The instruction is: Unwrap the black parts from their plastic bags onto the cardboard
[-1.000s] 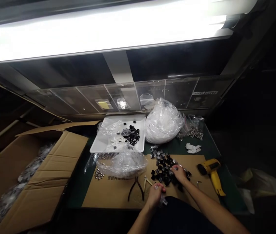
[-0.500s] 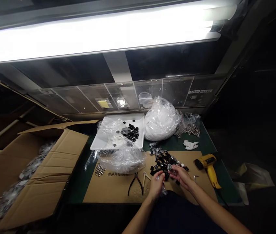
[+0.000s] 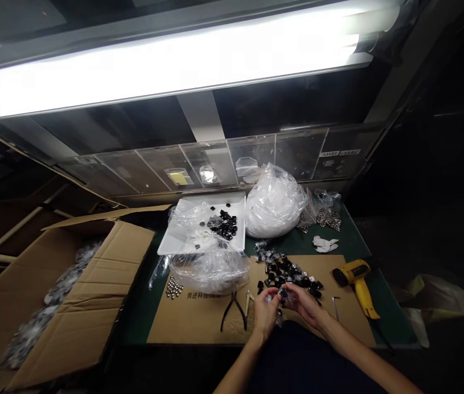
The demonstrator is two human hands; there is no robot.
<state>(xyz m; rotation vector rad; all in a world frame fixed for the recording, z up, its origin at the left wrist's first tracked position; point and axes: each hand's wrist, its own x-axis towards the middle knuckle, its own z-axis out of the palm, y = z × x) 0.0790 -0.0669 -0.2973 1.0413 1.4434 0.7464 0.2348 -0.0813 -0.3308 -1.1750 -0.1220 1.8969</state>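
My left hand (image 3: 265, 314) and my right hand (image 3: 305, 306) meet low over the cardboard sheet, fingers closed. Between the fingertips is a small black part (image 3: 283, 294) with clear plastic about it, pinched by my right hand. A crumpled clear plastic bag (image 3: 278, 318) shows under my left hand, its fingers curled around the upper end; the exact grip is partly hidden. Just beyond the hands lies a pile of small black parts (image 3: 282, 269), some wrapped in clear plastic. Black-handled pliers (image 3: 233, 312) rest left of my left hand, beside a pale slim tool (image 3: 248, 302).
Cardboard (image 3: 191, 323) covers the green table's front. A yellow heat gun (image 3: 357, 282) and hex key (image 3: 335, 307) lie right. Behind are a white tray (image 3: 162, 247), a large white bag (image 3: 275, 202) and a glove (image 3: 325, 244). Silver balls (image 3: 173, 287) and an open carton (image 3: 80, 306) are left.
My hands have come closer together, with the small black part now visible between the fingertips. The whole view has shifted slightly, so the table things sit a little further right.
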